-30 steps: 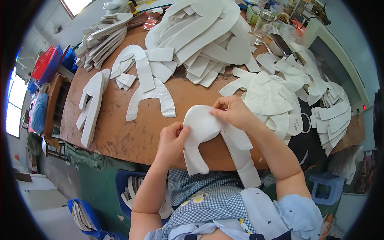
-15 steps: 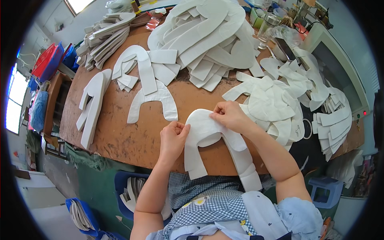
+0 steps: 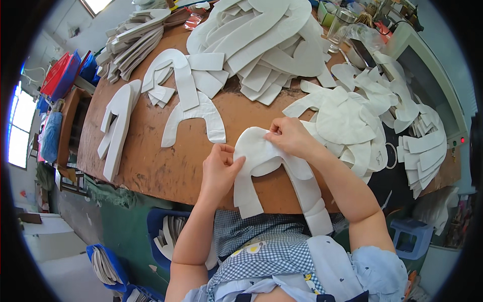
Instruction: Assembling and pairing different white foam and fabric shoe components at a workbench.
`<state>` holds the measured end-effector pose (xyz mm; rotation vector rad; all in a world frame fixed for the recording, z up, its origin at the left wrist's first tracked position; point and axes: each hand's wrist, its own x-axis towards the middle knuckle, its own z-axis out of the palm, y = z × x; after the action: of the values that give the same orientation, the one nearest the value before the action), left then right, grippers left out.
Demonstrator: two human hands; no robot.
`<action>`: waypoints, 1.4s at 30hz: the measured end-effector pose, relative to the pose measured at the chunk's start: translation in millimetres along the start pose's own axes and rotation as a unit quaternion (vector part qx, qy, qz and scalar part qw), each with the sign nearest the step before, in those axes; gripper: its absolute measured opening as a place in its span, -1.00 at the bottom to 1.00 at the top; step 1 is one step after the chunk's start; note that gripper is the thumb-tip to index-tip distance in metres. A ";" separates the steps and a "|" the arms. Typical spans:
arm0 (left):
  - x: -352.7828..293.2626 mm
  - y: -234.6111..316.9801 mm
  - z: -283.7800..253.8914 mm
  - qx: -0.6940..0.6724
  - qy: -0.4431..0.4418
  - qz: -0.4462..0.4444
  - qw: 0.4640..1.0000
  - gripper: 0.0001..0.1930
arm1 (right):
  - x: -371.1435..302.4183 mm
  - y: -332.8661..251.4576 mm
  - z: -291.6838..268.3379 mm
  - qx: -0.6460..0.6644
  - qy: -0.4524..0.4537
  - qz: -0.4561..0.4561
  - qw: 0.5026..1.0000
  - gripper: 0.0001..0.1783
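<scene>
A person's bare left hand [image 3: 217, 168] and bare right hand [image 3: 293, 138] grip a white, arch-shaped padded piece [image 3: 254, 146] at the near edge of a brown wooden bench [image 3: 146, 158], left fingers clamped on its side, right fingers on its curved top (one leg overhangs the edge). A tall pile of white curved pieces [image 3: 282, 55] stands toward the bench's far edge.

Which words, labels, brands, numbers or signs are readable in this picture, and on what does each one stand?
A short dark handwritten mark, on a white piece in the right-hand pile: I won't copy its characters.
Held white arch: no text visible.
I can make out no other text.
</scene>
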<state>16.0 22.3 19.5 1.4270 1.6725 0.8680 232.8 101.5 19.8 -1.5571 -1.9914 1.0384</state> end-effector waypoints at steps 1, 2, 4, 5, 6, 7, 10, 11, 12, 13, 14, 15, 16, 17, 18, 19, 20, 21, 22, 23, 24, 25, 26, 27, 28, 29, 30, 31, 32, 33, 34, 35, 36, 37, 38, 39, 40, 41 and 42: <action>-7.0 1.8 -0.8 -0.018 -0.005 0.032 0.999 -0.68 | -0.8 1.4 0.6 -0.010 0.003 -0.008 1.000 -0.70; -13.2 5.4 -3.8 -0.018 -0.007 0.029 0.999 -0.68 | -2.2 2.6 1.0 -0.021 0.007 -0.016 1.000 -0.68; -22.9 12.7 -12.6 -0.061 -0.066 -0.093 0.992 -0.57 | -6.2 -2.4 -3.3 -0.016 -0.003 -0.011 1.000 -0.67; -26.2 9.4 -12.9 -0.059 -0.066 -0.094 0.992 -0.57 | -7.4 -4.7 -4.3 -0.012 -0.011 -0.010 1.000 -0.65; -29.1 4.7 -12.3 -0.084 -0.060 -0.099 0.990 -0.58 | -8.1 -4.3 -3.3 -0.011 -0.012 -0.010 1.000 -0.65; -30.5 2.1 -11.8 -0.109 -0.055 -0.102 0.987 -0.60 | -8.7 -3.1 -2.6 -0.008 -0.016 -0.008 1.000 -0.64; -32.5 2.4 -11.9 -0.118 -0.049 -0.112 0.986 -0.60 | -11.7 -4.4 -1.8 -0.018 -0.014 -0.012 1.000 -0.63; -32.9 2.0 -11.9 -0.117 -0.050 -0.112 0.985 -0.60 | -13.2 -5.6 -1.2 -0.031 -0.008 -0.018 0.999 -0.63; -32.6 1.2 -12.1 -0.110 -0.048 -0.109 0.987 -0.60 | -14.8 -6.4 -0.1 -0.030 -0.009 -0.017 0.999 -0.63; -32.5 -0.1 -12.5 -0.102 -0.046 -0.105 0.988 -0.61 | -16.1 -7.5 1.2 -0.037 0.001 -0.018 0.999 -0.63; -32.3 -2.5 -12.5 -0.102 -0.045 -0.105 0.988 -0.61 | -16.8 -8.1 2.0 -0.044 0.010 -0.019 0.999 -0.63; -31.8 -5.7 -12.3 -0.105 -0.044 -0.103 0.988 -0.61 | -16.4 -7.8 2.7 -0.044 0.009 -0.019 0.999 -0.63; -31.9 -7.6 -11.9 -0.108 -0.043 -0.101 0.988 -0.61 | -16.1 -6.5 3.8 -0.046 0.017 -0.024 0.998 -0.63; -32.2 -6.8 -11.8 -0.108 -0.044 -0.101 0.988 -0.61 | -15.8 -5.7 4.4 -0.049 0.025 -0.030 0.998 -0.63; -32.2 -4.9 -11.6 -0.106 -0.044 -0.095 0.989 -0.62 | -15.7 -6.6 3.0 -0.049 0.024 -0.029 0.998 -0.63; -32.3 -3.9 -11.6 -0.103 -0.043 -0.090 0.990 -0.62 | -15.0 -8.7 0.6 -0.038 0.009 -0.017 0.999 -0.63; -32.4 -4.5 -11.3 -0.103 -0.042 -0.090 0.990 -0.62 | -14.5 -9.9 -0.5 -0.028 -0.005 -0.006 1.000 -0.63; -32.4 -5.8 -10.8 -0.096 -0.038 -0.088 0.991 -0.62 | -14.0 -9.4 0.4 -0.027 -0.006 -0.007 1.000 -0.63; -31.4 -1.5 -9.8 -0.089 -0.036 -0.086 0.992 -0.62 | -13.7 -6.9 1.1 -0.025 0.000 -0.012 1.000 -0.63; -30.6 4.8 -10.3 -0.089 -0.037 -0.085 0.992 -0.62 | -13.6 -4.7 1.5 -0.024 0.006 -0.017 1.000 -0.63; -30.1 13.5 -12.1 0.023 -0.063 -0.085 0.994 -0.59 | -13.7 -2.8 1.5 -0.024 0.007 -0.015 1.000 -0.63; -30.5 23.7 -13.4 0.135 -0.087 -0.083 0.984 -0.56 | -13.9 -1.7 1.6 -0.021 0.011 -0.022 0.999 -0.63; -31.3 29.9 -11.9 0.134 -0.090 -0.080 0.984 -0.56 | -14.4 -0.5 1.0 -0.018 0.015 -0.028 0.999 -0.63; -31.5 35.4 -9.0 0.227 -0.044 0.017 0.973 -0.50 | -14.8 0.1 0.4 -0.019 0.018 -0.024 0.999 -0.63; -32.0 39.3 -6.0 0.313 0.006 0.114 0.943 -0.44 | -14.6 -1.6 0.1 -0.015 0.012 -0.020 1.000 -0.63; -29.4 37.4 0.5 0.310 0.005 0.118 0.943 -0.44 | -15.5 -1.6 -2.1 -0.010 0.006 -0.015 1.000 -0.62; -23.7 29.5 11.0 0.234 -0.064 0.196 0.950 -0.39 | -20.1 0.4 -5.4 -0.013 0.010 -0.012 1.000 -0.62; -18.0 18.7 20.5 0.155 -0.129 0.271 0.941 -0.34 | -27.1 0.8 -6.3 -0.001 0.020 -0.017 1.000 -0.60; -13.3 11.8 29.7 0.180 -0.184 0.322 0.911 -0.31 | -34.8 0.5 -6.8 0.012 0.028 -0.024 0.999 -0.57; -17.3 5.5 33.8 0.178 -0.184 0.323 0.911 -0.31 | -45.9 -2.7 -10.4 0.010 0.029 -0.022 0.999 -0.57; -19.8 7.0 38.6 0.224 -0.168 0.328 0.902 -0.30 | -60.0 -7.1 -17.8 0.021 0.029 0.011 0.999 -0.53; -24.4 8.9 40.6 0.273 -0.148 0.328 0.892 -0.29 | -74.1 -9.2 -21.3 0.035 0.026 0.041 0.998 -0.48; -24.7 7.9 39.9 0.284 -0.158 0.322 0.889 -0.25 | -83.5 -2.2 -19.7 0.027 0.044 0.025 0.998 -0.50; -24.3 10.6 42.4 0.281 -0.161 0.326 0.888 -0.25 | -91.2 3.6 -20.7 0.025 0.047 0.029 0.998 -0.50; -25.5 14.5 43.4 0.310 -0.164 0.326 0.878 -0.24 | -97.5 8.2 -21.5 0.072 0.058 0.057 0.994 -0.53; -26.6 17.0 44.6 0.339 -0.166 0.324 0.867 -0.23 | -100.5 11.8 -22.2 0.119 0.068 0.083 0.987 -0.57; -27.1 17.9 45.1 0.339 -0.169 0.328 0.865 -0.23 | -101.9 13.9 -21.9 0.119 0.072 0.085 0.987 -0.57; -27.6 18.5 45.0 0.342 -0.171 0.324 0.865 -0.23 | -102.7 15.3 -20.9 0.153 0.081 0.090 0.981 -0.59; -28.3 19.1 45.3 0.345 -0.172 0.319 0.866 -0.23 | -103.3 16.5 -19.8 0.187 0.090 0.093 0.974 -0.61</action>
<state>67.2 -2.0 17.6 2.5490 1.2723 0.2691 287.9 11.4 33.0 -1.5822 -1.4507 1.2133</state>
